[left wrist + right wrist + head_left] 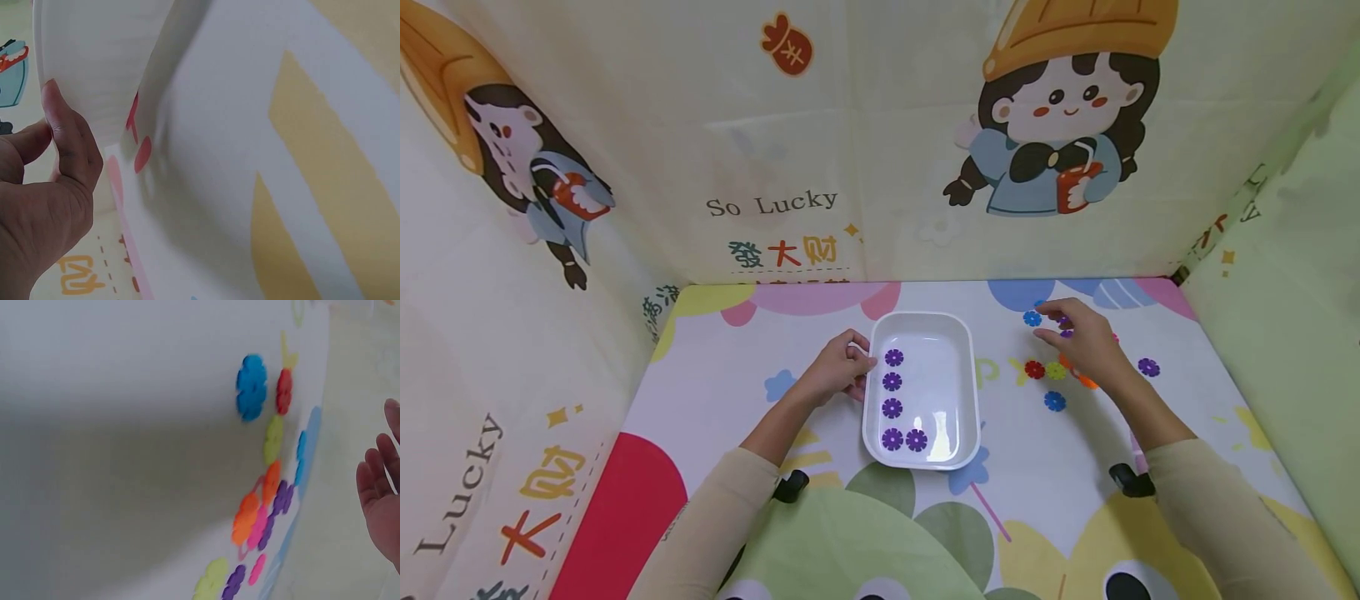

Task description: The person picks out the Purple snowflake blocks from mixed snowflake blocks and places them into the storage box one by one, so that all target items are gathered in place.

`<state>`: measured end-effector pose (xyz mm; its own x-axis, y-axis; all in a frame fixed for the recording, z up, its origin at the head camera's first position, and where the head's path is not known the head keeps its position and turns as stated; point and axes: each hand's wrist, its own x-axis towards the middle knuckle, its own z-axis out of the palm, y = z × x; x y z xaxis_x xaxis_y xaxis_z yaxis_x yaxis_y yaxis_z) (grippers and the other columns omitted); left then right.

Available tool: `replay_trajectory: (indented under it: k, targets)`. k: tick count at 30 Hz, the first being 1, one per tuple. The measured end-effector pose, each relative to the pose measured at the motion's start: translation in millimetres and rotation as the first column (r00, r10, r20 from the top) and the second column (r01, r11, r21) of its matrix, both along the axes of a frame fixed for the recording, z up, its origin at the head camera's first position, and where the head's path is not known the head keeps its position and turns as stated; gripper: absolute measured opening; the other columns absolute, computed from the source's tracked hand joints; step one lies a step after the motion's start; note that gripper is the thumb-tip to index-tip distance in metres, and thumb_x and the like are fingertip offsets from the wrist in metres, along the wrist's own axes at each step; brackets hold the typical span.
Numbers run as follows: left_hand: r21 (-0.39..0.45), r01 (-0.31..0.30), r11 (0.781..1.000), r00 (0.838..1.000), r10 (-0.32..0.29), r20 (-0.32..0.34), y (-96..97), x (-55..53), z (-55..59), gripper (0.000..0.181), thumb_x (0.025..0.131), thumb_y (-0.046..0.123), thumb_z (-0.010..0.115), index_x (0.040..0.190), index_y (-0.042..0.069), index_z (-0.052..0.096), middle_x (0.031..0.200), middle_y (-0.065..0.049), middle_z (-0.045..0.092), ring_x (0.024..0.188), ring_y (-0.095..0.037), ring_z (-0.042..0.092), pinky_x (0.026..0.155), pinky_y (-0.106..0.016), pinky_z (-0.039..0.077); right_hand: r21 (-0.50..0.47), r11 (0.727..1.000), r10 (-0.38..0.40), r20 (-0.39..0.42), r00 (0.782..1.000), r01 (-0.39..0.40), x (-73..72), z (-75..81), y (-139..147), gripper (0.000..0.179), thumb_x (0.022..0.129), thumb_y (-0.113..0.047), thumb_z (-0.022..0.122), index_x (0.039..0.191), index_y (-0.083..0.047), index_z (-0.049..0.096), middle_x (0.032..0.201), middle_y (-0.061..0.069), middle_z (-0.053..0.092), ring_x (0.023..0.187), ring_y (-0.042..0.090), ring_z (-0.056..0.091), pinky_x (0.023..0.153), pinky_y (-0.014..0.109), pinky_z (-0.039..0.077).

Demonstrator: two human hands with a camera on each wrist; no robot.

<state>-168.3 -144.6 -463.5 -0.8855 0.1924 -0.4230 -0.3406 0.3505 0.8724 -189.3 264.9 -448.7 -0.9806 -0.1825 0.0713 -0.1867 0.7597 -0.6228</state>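
A white rectangular tray [958,392] holds several purple snowflake discs [892,408] in an L shape along its left side and near edge. My left hand [837,367] grips the tray's left rim between thumb and fingers; the left wrist view shows the fingers [75,134] against the tray wall [103,69]. On the right, my right hand [1086,337] hovers over loose discs with thumb and fingertips apart, nothing between them. Below it lie a red disc [1034,369], yellow-green discs [273,440], orange discs [245,519], pink, purple and blue ones.
A blue disc [1055,402] lies nearest the tray's right side, and a purple disc [1148,367] sits apart at far right. The table wears a printed cloth [722,350]. Patterned cloth walls [895,142] stand at the back and both sides.
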Motion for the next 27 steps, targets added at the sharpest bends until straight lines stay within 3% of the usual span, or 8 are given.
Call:
replay_trajectory:
  k: [5,14,20,27]
  targets:
    - [-0.003,-0.002,1.0,1.0,0.002,0.0,0.1,0.1,0.4,0.027,0.101,0.012,0.068,0.121,0.008,0.051,0.084,-0.009,0.059,0.058,-0.018,0.061,0.051,-0.035,0.063,0.018,0.997,-0.079,0.085,0.993,0.078,-10.4,-10.6,15,0.051,0.099,-0.017,0.071,0.146,-0.007,0.053,0.144,0.023,0.052,0.127,0.046,0.052,0.1,0.062,0.056]
    - [0.008,-0.007,1.0,1.0,0.007,0.009,-0.6,0.3,-0.1,0.027,0.1,0.011,0.068,0.121,0.008,0.051,0.084,-0.009,0.058,0.058,-0.018,0.061,0.05,-0.034,0.063,0.053,0.981,-0.192,0.2,0.961,0.185,-30.0,-26.7,27,0.059,0.102,-0.026,0.066,0.154,-0.009,0.044,0.153,0.03,0.041,0.137,0.053,0.04,0.108,0.066,0.048]
    - [0.002,-0.005,1.0,1.0,0.005,0.011,0.0,0.2,0.2,0.027,0.101,0.012,0.067,0.122,0.008,0.051,0.085,-0.009,0.059,0.06,-0.019,0.062,0.052,-0.035,0.063,0.108,0.97,-0.239,0.222,0.945,0.22,-38.7,-31.9,27,0.059,0.102,-0.021,0.067,0.154,-0.006,0.044,0.151,0.032,0.04,0.138,0.053,0.04,0.108,0.064,0.049]
    - [-0.006,-0.007,1.0,1.0,0.007,0.011,-0.7,-0.2,-1.1,0.028,0.101,0.013,0.068,0.123,0.009,0.051,0.086,-0.01,0.059,0.06,-0.019,0.062,0.053,-0.035,0.064,0.172,0.966,-0.224,0.187,0.956,0.193,-44.3,-37.2,30,0.052,0.101,-0.016,0.068,0.146,0.002,0.051,0.141,0.035,0.044,0.13,0.054,0.044,0.108,0.065,0.048]
